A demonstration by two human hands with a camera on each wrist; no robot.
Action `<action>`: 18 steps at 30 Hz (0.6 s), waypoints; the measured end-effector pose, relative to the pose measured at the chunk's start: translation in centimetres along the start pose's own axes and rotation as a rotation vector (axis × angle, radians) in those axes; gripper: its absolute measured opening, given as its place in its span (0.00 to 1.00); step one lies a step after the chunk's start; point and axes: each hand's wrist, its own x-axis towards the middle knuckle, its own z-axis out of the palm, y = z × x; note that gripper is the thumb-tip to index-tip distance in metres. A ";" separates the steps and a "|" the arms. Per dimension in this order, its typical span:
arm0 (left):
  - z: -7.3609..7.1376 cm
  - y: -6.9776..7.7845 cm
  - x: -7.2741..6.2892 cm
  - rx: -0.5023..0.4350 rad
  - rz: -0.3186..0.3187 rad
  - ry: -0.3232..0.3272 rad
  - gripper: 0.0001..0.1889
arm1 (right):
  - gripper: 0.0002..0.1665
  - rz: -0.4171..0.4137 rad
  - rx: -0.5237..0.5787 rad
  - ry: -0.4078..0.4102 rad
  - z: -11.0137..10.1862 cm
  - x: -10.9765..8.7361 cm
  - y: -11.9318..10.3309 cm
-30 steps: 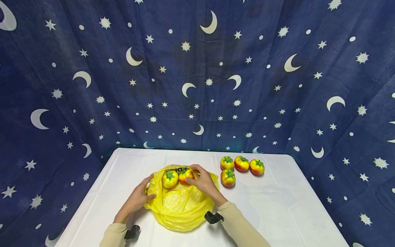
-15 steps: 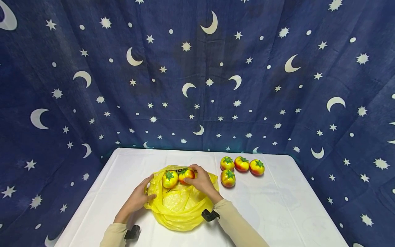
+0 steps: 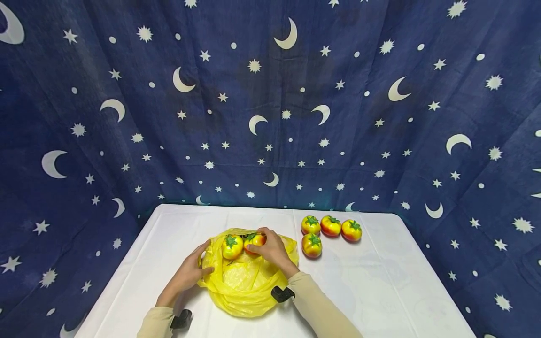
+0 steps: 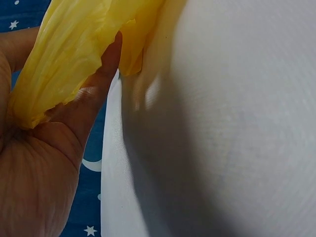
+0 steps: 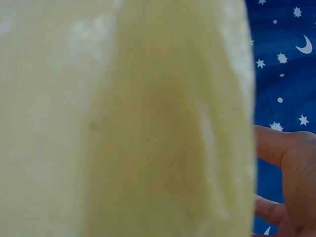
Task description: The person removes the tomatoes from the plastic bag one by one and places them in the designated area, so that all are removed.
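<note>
Right hand (image 3: pixel 272 249) has edged left, fingers (image 3: pixel 265 230) still holding one bagged tomato (image 3: pixel 255 241)

Head camera looks forward and down; wrist cameras peer from close up; all share the yellow bag (image 3: pixel 241 299).

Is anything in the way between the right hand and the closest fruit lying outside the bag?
Yes: in the head view, the right side of the yellow bag lies between the right hand and the nearest loose fruit. Nothing else visible stands between them.
</note>
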 end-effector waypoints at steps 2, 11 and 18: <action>0.0 0.1 0.0 0.001 0.003 -0.004 0.45 | 0.36 -0.005 -0.002 -0.001 0.1 0.1 0.2; 0.0 0.1 0.0 0.002 -0.005 -0.001 0.45 | 0.32 -0.027 -0.027 0.005 0.7 0.1 0.6; 0.1 -0.2 0.1 -0.010 0.004 0.005 0.45 | 0.30 -0.037 -0.011 -0.002 0.9 -0.2 0.8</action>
